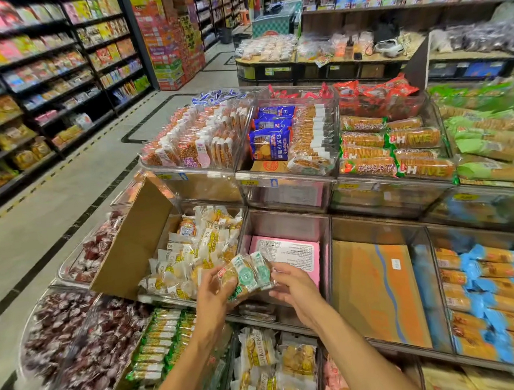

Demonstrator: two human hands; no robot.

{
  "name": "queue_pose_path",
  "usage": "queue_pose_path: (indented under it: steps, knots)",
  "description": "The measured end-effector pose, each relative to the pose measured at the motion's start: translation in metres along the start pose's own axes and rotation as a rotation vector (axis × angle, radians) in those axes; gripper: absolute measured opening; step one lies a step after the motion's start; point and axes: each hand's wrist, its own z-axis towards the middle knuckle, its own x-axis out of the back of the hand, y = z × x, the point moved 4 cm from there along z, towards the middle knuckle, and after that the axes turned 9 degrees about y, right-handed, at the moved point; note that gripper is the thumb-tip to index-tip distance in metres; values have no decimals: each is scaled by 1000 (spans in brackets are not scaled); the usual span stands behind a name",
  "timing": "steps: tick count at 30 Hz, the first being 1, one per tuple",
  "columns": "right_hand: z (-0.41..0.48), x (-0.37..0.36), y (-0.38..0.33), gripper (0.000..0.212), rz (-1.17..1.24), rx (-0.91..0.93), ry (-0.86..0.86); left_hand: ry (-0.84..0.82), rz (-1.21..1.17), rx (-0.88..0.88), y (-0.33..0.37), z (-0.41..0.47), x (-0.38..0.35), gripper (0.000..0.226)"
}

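Both hands hold a small bunch of clear snack packets with green and white labels (247,276) above the tiered display. My left hand (212,293) grips the bunch from the left and below, fingers curled under it. My right hand (293,284) pinches its right end with thumb and fingers. Just left of the bunch stands an open cardboard box (130,244) full of similar packets with yellow labels (198,248). Right behind the bunch is a clear bin (285,223) with only a pink box (297,253) lying flat in its bottom.
Clear bins in tiers hold wrapped biscuits: blue packs (271,138), orange rolls (393,150), blue-and-orange packs (488,293), dark red sweets (85,334). A flat orange carton (380,289) fills the bin to the right. Shelving (41,88) lines the grey aisle (65,194) on the left.
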Motion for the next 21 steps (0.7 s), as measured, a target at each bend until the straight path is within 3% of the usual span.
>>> queue_pose_path:
  steps: [3,6,11,13,15,16,18,21]
  knots:
    - [-9,-2,-8,25,51,-22,-67,-89,70,10,3,-1,-4,40]
    - [-15,-6,-13,32,-69,37,-119,-163,122,-45,9,-5,-9,40]
    - [-7,4,-12,28,-110,88,64,-159,272,-201,13,-4,-14,30]
    - [-4,14,-14,25,-100,137,168,-64,487,-327,14,1,-9,22]
    - [0,25,-15,28,-60,155,231,-163,867,-480,8,10,-14,18]
    - [2,30,-14,30,-45,144,249,-283,1064,-491,4,11,-22,23]
    - [6,39,-10,31,-34,116,273,-464,1314,-392,2,12,-37,56]
    - [5,46,-7,34,-12,112,308,-595,1344,-137,4,17,-60,91]
